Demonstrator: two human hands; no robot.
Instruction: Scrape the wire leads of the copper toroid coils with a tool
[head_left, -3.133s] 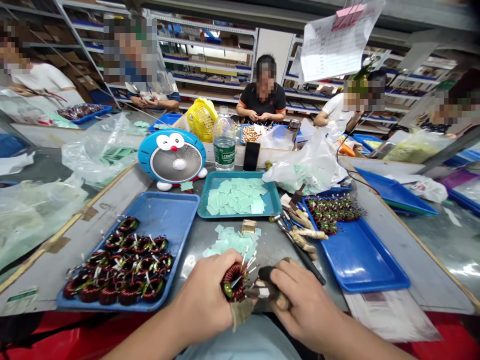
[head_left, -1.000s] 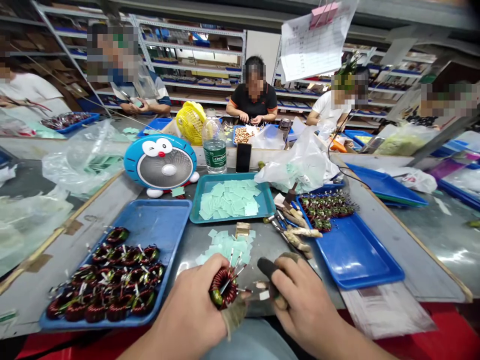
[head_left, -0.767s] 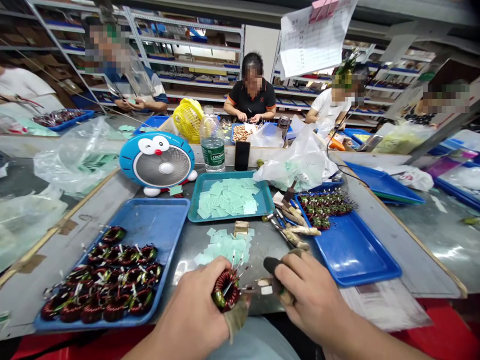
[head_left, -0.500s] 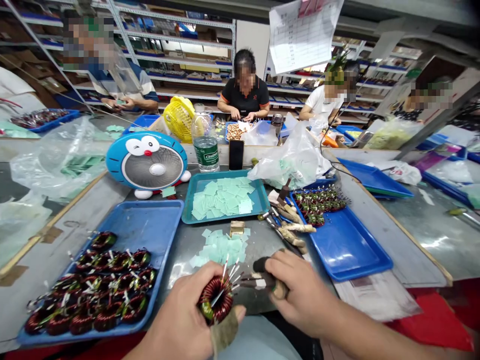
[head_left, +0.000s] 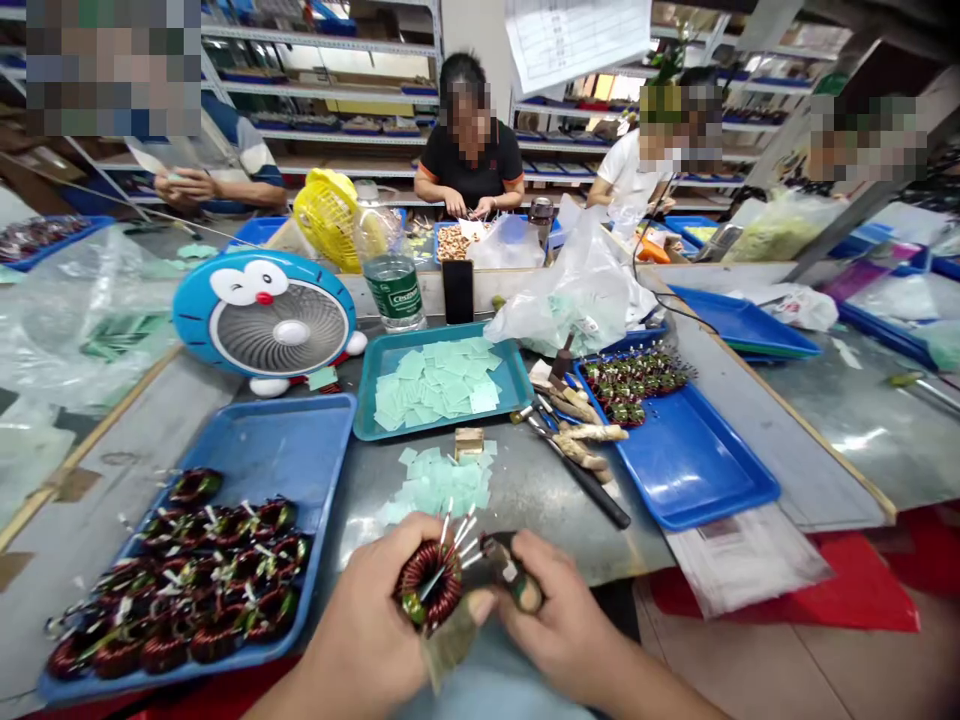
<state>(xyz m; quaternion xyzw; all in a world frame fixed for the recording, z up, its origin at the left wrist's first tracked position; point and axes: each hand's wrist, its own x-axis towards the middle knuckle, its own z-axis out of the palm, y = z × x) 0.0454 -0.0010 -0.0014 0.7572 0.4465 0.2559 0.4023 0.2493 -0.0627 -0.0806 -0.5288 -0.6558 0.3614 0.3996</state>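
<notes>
My left hand (head_left: 375, 610) holds a ring-shaped coil (head_left: 442, 590) wound with dark red wire. White-sleeved leads stick up from the coil's upper right side. A strip of worn cloth or tape is wrapped round my left thumb. Close to the coil's right side, my right hand (head_left: 551, 610) is closed round a dark pliers-like tool (head_left: 499, 560), its tip by the leads. Loose pale green sheets (head_left: 435, 485) lie on the bench beyond the coil. Similar coils fill the lower part of the blue tray (head_left: 262, 430) at the left.
A teal tray (head_left: 365, 400) of green sheets stands behind a small wooden block (head_left: 469, 442). Tools (head_left: 592, 485) lie beside the right blue tray (head_left: 697, 480), which bears more coils. A cartoon fan (head_left: 262, 315), bottle (head_left: 394, 285) and phone (head_left: 457, 291) stand farther back. People sit opposite.
My right hand and its tool have moved down and towards the coil. A black-handled tool on the bench is now uncovered. The camera view has shifted slightly.
</notes>
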